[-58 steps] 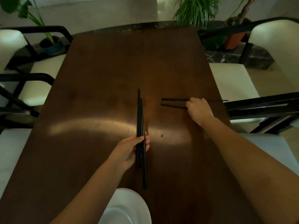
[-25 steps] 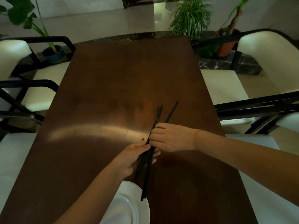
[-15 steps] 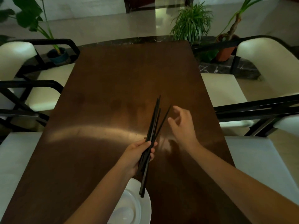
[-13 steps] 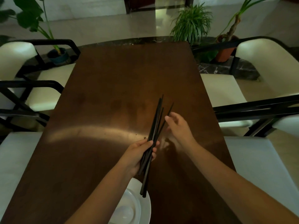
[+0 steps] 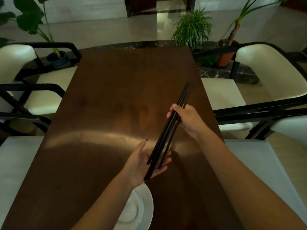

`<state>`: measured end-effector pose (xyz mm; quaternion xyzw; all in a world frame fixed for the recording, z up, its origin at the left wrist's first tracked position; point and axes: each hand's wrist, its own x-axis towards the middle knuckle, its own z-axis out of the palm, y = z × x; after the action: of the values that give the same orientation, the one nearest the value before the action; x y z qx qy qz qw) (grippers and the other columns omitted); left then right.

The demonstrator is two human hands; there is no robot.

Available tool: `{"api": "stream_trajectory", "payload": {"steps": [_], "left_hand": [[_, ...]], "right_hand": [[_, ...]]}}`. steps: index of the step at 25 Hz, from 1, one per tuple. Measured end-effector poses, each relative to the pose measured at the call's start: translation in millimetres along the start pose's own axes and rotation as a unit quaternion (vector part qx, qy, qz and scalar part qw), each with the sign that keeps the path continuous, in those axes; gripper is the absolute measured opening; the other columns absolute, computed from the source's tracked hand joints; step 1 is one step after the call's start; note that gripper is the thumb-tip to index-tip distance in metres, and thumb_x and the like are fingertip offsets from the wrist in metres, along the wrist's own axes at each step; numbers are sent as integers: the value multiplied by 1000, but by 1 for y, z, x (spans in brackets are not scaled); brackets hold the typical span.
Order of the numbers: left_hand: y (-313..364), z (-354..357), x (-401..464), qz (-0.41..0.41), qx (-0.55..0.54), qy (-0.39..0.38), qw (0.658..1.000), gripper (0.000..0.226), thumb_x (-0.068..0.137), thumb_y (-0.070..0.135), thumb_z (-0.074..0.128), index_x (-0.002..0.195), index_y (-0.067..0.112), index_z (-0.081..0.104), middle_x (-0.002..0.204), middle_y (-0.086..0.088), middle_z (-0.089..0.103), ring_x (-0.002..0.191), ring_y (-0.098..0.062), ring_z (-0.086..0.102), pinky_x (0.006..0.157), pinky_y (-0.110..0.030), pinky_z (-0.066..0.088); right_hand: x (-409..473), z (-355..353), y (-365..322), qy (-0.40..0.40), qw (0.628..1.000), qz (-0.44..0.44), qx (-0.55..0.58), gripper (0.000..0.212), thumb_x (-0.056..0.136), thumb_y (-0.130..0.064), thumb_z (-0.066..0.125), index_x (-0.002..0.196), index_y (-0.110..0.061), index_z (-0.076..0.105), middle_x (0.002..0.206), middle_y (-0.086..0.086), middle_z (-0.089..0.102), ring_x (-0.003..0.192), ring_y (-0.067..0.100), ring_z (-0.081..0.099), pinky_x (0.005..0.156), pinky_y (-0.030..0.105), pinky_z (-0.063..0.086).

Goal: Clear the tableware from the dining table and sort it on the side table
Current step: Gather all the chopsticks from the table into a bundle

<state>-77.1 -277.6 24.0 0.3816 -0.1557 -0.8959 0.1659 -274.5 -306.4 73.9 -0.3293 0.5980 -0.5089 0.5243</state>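
A bundle of several black chopsticks (image 5: 163, 138) slants above the brown dining table (image 5: 108, 103), tips pointing far right. My right hand (image 5: 186, 120) grips the bundle around its upper half. My left hand (image 5: 146, 161) lies open, palm up, under the lower ends, which rest against its fingers and palm. A white plate (image 5: 144, 206) sits at the table's near edge, partly hidden by my left forearm.
White-cushioned chairs with black frames stand along both sides, such as the right chair (image 5: 269, 75) and the left chair (image 5: 18, 63). Potted plants (image 5: 194, 29) stand on the floor past the far end of the table.
My right hand picked two chopsticks off the table and added them to the bundle in my left hand. It now grips the whole bundle, and my left hand has opened beneath it.
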Motion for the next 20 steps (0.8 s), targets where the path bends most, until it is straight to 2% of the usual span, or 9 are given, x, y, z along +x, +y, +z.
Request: {"api": "stream_trajectory", "payload": {"steps": [2, 5, 7, 10, 12, 13, 15, 17, 20], "left_hand": [[-11, -4, -2, 37, -114, 25, 993, 67, 87, 57, 39, 123, 4, 58, 117, -19, 65, 108, -33, 63, 90, -44, 46], [-11, 7, 2, 124, -268, 38, 955, 61, 91, 51, 39, 122, 0, 54, 118, -24, 64, 109, -37, 61, 96, -45, 43], [-2, 20, 5, 157, -297, 46, 941, 55, 95, 44, 36, 115, -1, 59, 113, -24, 66, 102, -36, 65, 90, -44, 47], [9, 29, 8, 169, -291, 82, 938, 45, 98, 31, 34, 110, -1, 62, 109, -21, 69, 100, -33, 66, 80, -41, 50], [11, 33, 11, 163, -289, 105, 937, 39, 98, 26, 35, 106, -2, 62, 108, -20, 68, 100, -30, 64, 79, -40, 50], [12, 36, 13, 159, -285, 119, 938, 36, 97, 23, 37, 104, -2, 62, 106, -19, 66, 97, -28, 64, 80, -39, 49], [8, 41, 18, 144, -262, 153, 942, 27, 95, 14, 40, 107, -2, 59, 102, -18, 62, 90, -25, 64, 84, -36, 48], [1, 44, 21, 137, -274, 159, 939, 28, 94, 7, 42, 117, -4, 53, 104, -19, 58, 86, -25, 62, 81, -35, 50], [-5, 42, 26, 143, -308, 166, 926, 31, 92, 5, 46, 122, 0, 48, 119, -19, 50, 88, -26, 57, 69, -33, 51]], "right_hand": [[0, -4, -18, 14, 999, -42, 16, 21, 97, -21, 42, 83, -16, 56, 67, -4, 66, 64, 11, 60, 64, 29, 44], [-2, -4, -37, 38, 995, -95, 10, 20, 97, -23, 42, 84, -18, 56, 66, -5, 67, 65, 10, 62, 66, 29, 48], [-6, 1, -42, 53, 993, -110, -2, 18, 97, -24, 43, 86, -18, 56, 71, -4, 67, 70, 9, 62, 74, 31, 49], [-11, 6, -46, 82, 987, -127, -48, 20, 96, -24, 46, 84, -19, 61, 83, -6, 68, 80, 0, 62, 80, 24, 44], [-14, 12, -47, 69, 990, -123, -5, 23, 96, -21, 44, 79, -19, 60, 83, -4, 70, 84, 6, 63, 83, 27, 46], [-15, 18, -47, 56, 990, -110, 71, 22, 97, -19, 41, 79, -18, 55, 70, -5, 67, 74, 9, 63, 80, 28, 49], [-14, 32, -43, 72, 976, -108, 173, 22, 99, -17, 35, 78, -16, 43, 51, -7, 48, 47, 7, 48, 57, 25, 45], [-12, 40, -33, 119, 972, -122, 160, 25, 101, -18, 30, 77, -17, 38, 53, -7, 32, 41, 5, 31, 43, 20, 33], [-8, 40, -18, 148, 965, -138, 166, 25, 101, -21, 30, 77, -18, 38, 53, -9, 31, 40, 3, 28, 39, 17, 29]]}}
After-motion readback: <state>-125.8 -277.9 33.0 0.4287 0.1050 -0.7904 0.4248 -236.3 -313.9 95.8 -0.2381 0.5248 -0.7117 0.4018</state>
